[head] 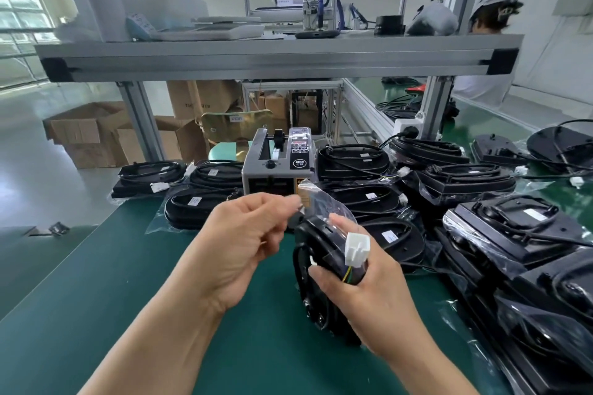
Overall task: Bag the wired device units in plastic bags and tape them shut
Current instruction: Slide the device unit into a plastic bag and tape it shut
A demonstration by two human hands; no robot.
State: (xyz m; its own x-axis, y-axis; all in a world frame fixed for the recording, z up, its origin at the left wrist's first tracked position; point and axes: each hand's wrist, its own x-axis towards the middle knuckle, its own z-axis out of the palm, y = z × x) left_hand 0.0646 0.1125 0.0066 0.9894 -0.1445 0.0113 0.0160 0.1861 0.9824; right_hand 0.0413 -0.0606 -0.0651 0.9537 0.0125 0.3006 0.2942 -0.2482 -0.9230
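Note:
My right hand grips a black wired device unit inside a clear plastic bag, held upright above the green mat. Its white connector with coloured wires lies against my fingers. My left hand pinches a short piece of tape at the bag's folded top, just in front of the grey tape dispenser.
Bagged black units are stacked behind and left of the dispenser. Unbagged units pile up along the right. The green mat spreads to the left. An aluminium shelf frame spans overhead; a person sits at far right.

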